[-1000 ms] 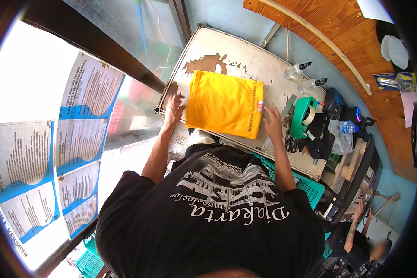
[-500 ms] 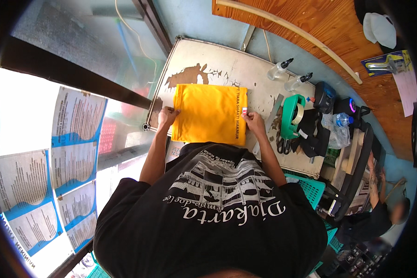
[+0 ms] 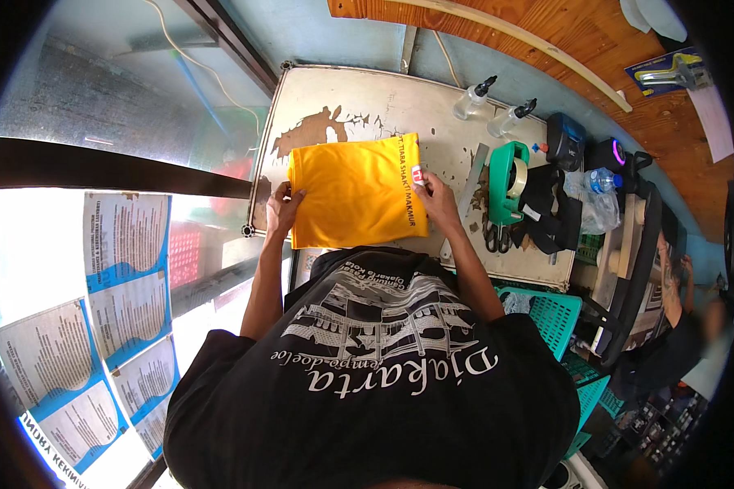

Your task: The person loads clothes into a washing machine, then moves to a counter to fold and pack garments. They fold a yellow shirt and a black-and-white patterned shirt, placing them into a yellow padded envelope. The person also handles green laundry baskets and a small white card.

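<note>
A folded yellow cloth (image 3: 347, 196) lies in front of me at the near edge of a worn white tabletop (image 3: 359, 94). Dark lettering runs down its right side, and a small red-and-white label (image 3: 417, 175) sits on the right edge. My left hand (image 3: 283, 209) pinches the cloth's left edge between thumb and fingers. On the opposite edge, my right hand (image 3: 435, 200) grips the cloth just below the label. The cloth looks slightly tilted, its right upper corner higher than the left.
Right of the cloth lie a metal ruler (image 3: 467, 191), a green tape dispenser (image 3: 506, 183), scissors (image 3: 497, 238) and black fabric (image 3: 550, 212). Two clear squeeze bottles (image 3: 473, 99) stand behind. Papered glass (image 3: 126, 236) borders the left. Another person (image 3: 669, 342) is at far right.
The cloth has turned a little, its right upper corner rising and its top edge now slanting. Both hands keep hold of its sides. The whole view has shifted slightly.
</note>
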Demonstrator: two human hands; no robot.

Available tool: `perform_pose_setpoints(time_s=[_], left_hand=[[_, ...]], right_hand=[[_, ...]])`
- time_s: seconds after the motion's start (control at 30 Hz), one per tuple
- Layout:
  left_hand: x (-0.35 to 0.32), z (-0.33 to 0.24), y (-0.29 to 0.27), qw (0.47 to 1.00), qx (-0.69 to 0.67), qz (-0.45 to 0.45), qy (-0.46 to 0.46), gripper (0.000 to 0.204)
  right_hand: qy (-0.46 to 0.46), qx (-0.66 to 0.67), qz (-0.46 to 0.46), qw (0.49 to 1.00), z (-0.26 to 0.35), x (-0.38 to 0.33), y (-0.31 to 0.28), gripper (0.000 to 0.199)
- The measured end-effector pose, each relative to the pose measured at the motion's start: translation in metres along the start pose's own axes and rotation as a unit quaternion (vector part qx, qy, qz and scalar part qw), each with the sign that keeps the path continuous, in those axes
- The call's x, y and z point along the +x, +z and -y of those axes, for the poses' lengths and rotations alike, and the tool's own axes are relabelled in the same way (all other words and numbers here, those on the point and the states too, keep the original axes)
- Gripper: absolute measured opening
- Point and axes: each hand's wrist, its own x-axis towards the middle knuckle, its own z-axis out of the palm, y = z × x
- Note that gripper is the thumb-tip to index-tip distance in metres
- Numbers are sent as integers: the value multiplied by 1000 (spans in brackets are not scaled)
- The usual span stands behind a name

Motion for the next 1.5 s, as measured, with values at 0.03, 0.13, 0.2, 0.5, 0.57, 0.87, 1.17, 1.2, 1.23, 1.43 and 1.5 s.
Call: perform_pose_setpoints(time_s=[0.03,0.13,0.2,0.5,0.57,0.87,1.17,1.2,1.23,1.43,1.5], left_hand=[[-1,-1,0,1000,2,-4,25,41],[9,31,10,999,45,3,30,45],[15,36,14,997,73,-1,32,51],[36,57,14,998,55,-17,-18,42],[44,57,11,999,45,-20,-15,36],[64,106,2,997,-76,-19,-13,32],[48,51,7,995,-92,-2,-49,37],[47,52,7,993,-106,0,-44,37],[49,53,7,994,-92,0,-53,37],[53,72,7,997,-51,-17,-52,36],[59,80,11,997,-52,-18,-53,39]], right_hand=[[8,-4,-22,1000,-4,0,-2,34],[27,-61,-23,998,-47,13,-2,42],[105,-134,36,985,-50,12,-3,45],[34,-175,-37,983,-43,3,27,36],[44,-152,-39,987,-32,14,30,35],[-13,-126,-100,987,-41,28,44,25],[-17,-110,-115,987,-46,25,29,24],[-2,-112,-113,987,-45,24,29,25],[17,-102,-117,988,-45,24,29,27],[117,-155,12,981,-35,-10,11,32],[177,-30,84,980,-36,-27,0,32]])
